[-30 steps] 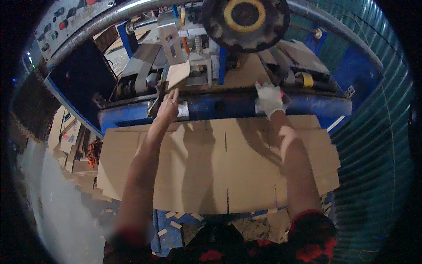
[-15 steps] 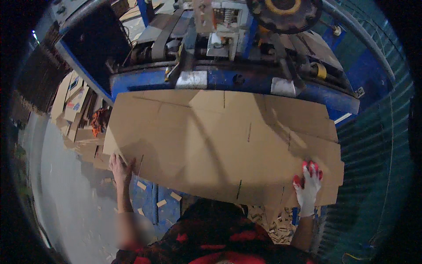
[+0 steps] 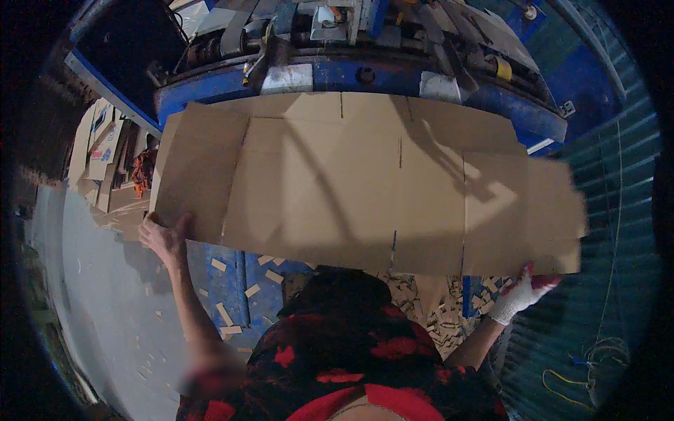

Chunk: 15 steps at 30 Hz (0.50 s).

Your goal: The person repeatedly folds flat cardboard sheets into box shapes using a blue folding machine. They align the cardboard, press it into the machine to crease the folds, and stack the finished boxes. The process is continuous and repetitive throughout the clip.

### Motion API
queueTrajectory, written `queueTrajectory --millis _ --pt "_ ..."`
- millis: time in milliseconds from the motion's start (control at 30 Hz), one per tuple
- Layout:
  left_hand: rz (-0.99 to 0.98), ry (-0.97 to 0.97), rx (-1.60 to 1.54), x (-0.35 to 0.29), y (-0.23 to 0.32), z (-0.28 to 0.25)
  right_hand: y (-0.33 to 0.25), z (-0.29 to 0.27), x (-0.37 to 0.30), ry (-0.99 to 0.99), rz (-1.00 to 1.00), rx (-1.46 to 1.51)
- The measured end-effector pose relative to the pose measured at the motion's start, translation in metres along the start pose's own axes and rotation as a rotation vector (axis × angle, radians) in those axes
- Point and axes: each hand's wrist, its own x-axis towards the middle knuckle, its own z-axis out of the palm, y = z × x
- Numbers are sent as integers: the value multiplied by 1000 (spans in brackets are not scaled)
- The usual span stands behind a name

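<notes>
A wide sheet of brown cardboard (image 3: 351,182) with fold lines and short slots spans the space before me. My left hand (image 3: 165,237), bare, is closed on its near left corner, thumb on top. My right hand (image 3: 525,293), in a white glove with red fingertips, grips the near edge toward the right corner, its fingers partly hidden by the sheet. Beyond the far edge is a blue machine (image 3: 330,74) with rollers, belts and two pale metal plates. Shadows fall across the board.
Stacked cardboard (image 3: 102,154) stands at the left beside grey floor (image 3: 98,281). Small cardboard scraps (image 3: 428,309) lie below the sheet, some on a blue surface (image 3: 260,302). A corrugated green wall (image 3: 611,210) runs along the right, with a yellow cord (image 3: 562,393) near its foot.
My right hand has moved from lying on top of the sheet to gripping its near right edge. The sheet's right flap has swung outward, and the whole view has shifted downward.
</notes>
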Motion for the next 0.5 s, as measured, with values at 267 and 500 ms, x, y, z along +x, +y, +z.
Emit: queueTrajectory --millis 267,500 --pt "-72 -315 -1252 -53 54 10 -67 80 -93 -1500 -795 -420" --pt "663 -373 -793 -63 112 11 -45 121 -91 -1525 -1321 -694"
